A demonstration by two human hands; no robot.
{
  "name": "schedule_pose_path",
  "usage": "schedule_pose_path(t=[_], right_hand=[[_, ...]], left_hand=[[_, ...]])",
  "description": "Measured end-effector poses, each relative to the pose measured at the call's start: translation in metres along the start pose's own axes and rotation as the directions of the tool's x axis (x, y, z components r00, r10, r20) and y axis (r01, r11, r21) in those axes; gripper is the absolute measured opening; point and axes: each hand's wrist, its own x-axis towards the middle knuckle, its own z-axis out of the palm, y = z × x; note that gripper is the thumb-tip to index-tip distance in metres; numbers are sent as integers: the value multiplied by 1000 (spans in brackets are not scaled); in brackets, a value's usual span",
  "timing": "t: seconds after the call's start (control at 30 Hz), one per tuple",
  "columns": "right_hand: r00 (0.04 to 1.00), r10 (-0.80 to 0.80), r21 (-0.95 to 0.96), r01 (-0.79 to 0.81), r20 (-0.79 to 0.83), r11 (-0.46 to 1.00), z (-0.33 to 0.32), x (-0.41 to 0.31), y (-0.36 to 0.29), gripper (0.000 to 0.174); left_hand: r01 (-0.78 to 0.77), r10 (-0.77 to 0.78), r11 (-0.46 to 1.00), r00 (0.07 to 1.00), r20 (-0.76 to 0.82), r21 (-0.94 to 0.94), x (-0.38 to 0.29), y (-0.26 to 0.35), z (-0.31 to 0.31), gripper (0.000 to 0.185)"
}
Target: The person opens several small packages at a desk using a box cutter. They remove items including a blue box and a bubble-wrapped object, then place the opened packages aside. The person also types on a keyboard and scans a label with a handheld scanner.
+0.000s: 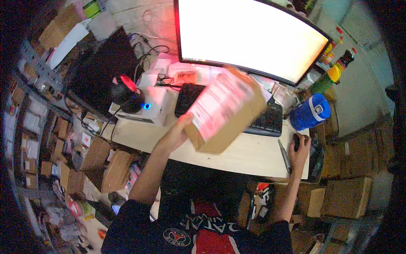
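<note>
My left hand point(179, 133) grips the lower left corner of a cardboard box point(219, 139), which is tilted above the desk. On the box's upper face is a white shipping label point(222, 101) bearing print, blurred and lit red. Behind the box lies a black keyboard point(266, 122), partly hidden. At the desk's right end, my right hand point(299, 147) rests over a dark computer mouse point(296, 142). Just left of that hand, a grey box cutter or similar slim tool point(284, 155) lies on the desk.
A bright monitor point(250, 35) stands at the back. A black scanner-like device point(128, 98) with a red light sits on a white label printer point(158, 108) at left. A blue jug point(309, 111) stands at right, near bottles point(336, 71). Cardboard boxes point(347, 197) flank the desk point(203, 160).
</note>
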Motion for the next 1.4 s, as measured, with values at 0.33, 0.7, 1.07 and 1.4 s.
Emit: schedule_pose_path(t=[0.33,0.7,1.07,1.4], right_hand=[[998,12,27,-10,-65,1000,-12,6,-27,38],[998,45,18,-44,-32,999,-8,5,-21,43],[997,-63,-22,64,42,998,-47,1,-43,39],[930,165,87,-204,329,975,-86,-28,-111,33]], left_hand=[[-43,-129,680,976,178,732,-21,4,33,53],[-196,282,630,959,13,751,-19,16,24,39],[-224,495,210,864,94,952,-32,8,52,43],[-420,415,440,879,235,794,-31,-25,58,72]])
